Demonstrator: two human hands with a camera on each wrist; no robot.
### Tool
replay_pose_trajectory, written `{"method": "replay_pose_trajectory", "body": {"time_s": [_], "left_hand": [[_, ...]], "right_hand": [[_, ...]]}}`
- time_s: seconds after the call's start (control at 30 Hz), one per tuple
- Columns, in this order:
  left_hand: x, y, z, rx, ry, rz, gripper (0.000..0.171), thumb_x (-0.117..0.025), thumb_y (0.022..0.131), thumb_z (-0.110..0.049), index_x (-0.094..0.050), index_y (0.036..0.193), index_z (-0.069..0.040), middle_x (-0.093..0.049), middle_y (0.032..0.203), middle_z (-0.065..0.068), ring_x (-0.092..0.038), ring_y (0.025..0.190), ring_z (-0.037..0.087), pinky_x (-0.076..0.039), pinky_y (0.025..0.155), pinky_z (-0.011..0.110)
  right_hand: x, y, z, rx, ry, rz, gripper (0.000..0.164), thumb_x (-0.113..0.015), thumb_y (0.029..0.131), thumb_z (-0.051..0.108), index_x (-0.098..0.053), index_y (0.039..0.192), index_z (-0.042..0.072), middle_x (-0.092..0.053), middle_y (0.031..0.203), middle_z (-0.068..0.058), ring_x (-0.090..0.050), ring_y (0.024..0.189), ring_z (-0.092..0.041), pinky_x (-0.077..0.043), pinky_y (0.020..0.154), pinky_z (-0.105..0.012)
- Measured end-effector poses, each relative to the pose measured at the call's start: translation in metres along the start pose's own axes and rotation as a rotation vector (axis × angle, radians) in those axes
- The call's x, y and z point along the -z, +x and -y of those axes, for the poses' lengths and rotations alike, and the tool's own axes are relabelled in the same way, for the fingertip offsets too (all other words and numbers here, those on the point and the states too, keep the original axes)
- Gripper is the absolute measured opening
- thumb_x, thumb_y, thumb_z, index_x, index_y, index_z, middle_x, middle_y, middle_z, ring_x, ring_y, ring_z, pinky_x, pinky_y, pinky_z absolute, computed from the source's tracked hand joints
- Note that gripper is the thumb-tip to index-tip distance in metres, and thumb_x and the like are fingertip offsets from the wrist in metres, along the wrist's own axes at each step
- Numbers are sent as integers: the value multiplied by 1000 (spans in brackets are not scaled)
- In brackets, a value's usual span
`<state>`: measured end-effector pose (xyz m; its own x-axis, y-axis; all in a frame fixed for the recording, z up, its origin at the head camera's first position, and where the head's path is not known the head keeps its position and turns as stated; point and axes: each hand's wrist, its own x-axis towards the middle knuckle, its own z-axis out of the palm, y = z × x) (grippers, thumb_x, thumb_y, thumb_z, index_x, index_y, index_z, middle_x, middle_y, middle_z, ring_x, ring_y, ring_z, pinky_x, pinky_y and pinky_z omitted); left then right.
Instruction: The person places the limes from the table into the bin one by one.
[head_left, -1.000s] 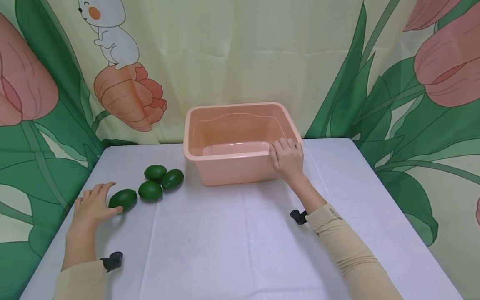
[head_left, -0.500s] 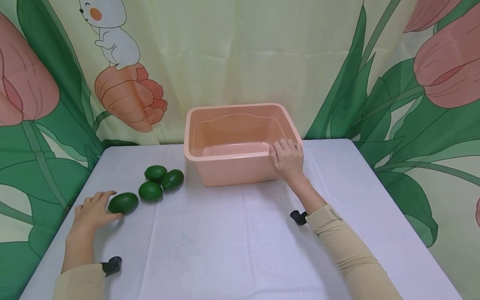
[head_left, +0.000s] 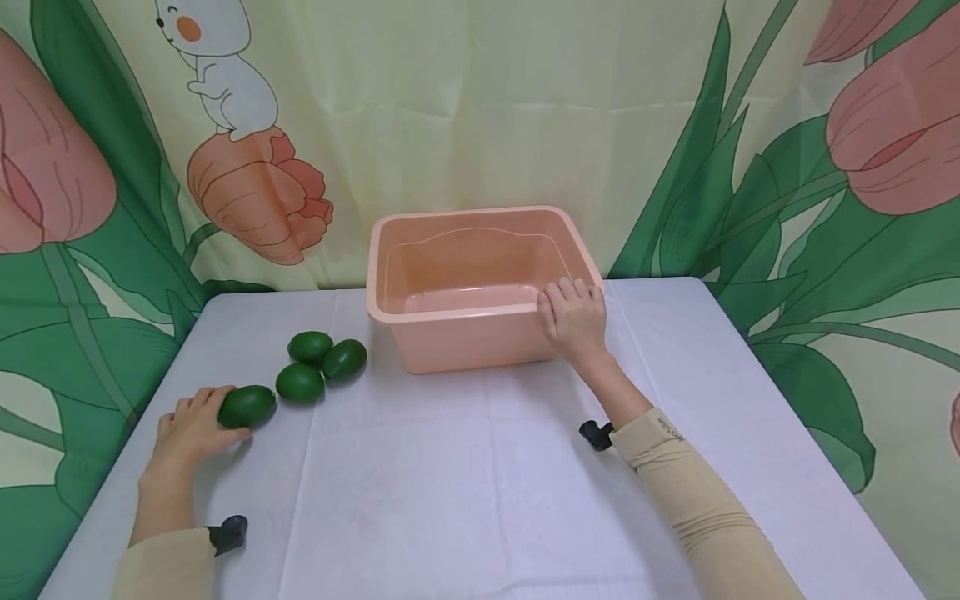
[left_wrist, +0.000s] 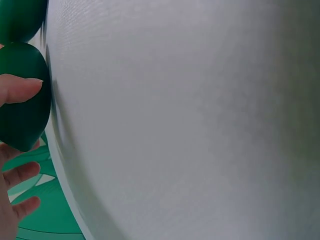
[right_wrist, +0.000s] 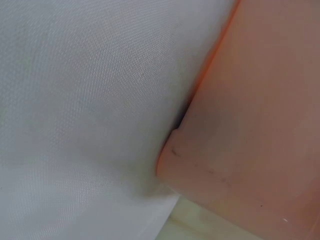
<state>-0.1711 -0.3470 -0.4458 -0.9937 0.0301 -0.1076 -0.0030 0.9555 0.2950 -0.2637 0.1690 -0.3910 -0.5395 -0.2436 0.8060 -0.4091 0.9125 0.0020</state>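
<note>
My left hand [head_left: 193, 429] is around the near end of a dark green avocado [head_left: 247, 407], thumb on the near side and index finger over the far side. In the left wrist view the thumb [left_wrist: 22, 89] lies across the avocado [left_wrist: 22, 117], with the other fingers spread below. Three more avocados [head_left: 300, 383] sit in a cluster just beyond. My right hand [head_left: 576, 321] grips the front right rim of a pink plastic tub [head_left: 472, 337], fingers curled over the edge. The right wrist view shows only the tub's wall [right_wrist: 260, 120] and the cloth, not the hand.
A white cloth [head_left: 420, 492] covers the table. Behind the tub hangs a printed curtain [head_left: 480, 108] with tulips and a rabbit. A black wrist camera [head_left: 227, 533] sits at the left cuff, another [head_left: 596, 434] at the right cuff.
My left hand has shifted slightly right and nearer me, and its thumb and index finger have come in against the nearest avocado. The right hand and the tub have stayed put.
</note>
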Motion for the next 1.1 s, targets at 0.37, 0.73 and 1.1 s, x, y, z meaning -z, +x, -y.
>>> {"method": "replay_pose_trajectory", "body": {"time_s": [0.37, 0.73, 1.1], "left_hand": [[0, 0, -3, 9, -6, -7, 77, -67, 75, -34, -31, 129, 8, -29, 123, 35, -24, 107, 53, -20, 83, 68], [-2, 1, -2, 1, -9, -24, 75, -66, 75, -35, -33, 127, 9, -31, 121, 35, -26, 106, 53, -21, 81, 67], [-4, 0, -4, -16, -35, -93, 71, -66, 75, -40, -42, 123, 6, -37, 117, 31, -33, 102, 48, -25, 77, 63]], "right_hand": [[-2, -1, -1, 3, -3, -21, 41, -27, 94, 30, -54, 77, 6, -51, 74, -10, -45, 70, -29, -34, 65, -43], [-3, 1, -1, 15, -6, -35, 39, -29, 93, 29, -55, 76, 5, -51, 73, -10, -45, 68, -29, -35, 64, -42], [-4, 0, -1, 9, -4, -27, 40, -28, 94, 30, -54, 76, 5, -50, 73, -10, -45, 69, -29, -35, 65, -43]]}}
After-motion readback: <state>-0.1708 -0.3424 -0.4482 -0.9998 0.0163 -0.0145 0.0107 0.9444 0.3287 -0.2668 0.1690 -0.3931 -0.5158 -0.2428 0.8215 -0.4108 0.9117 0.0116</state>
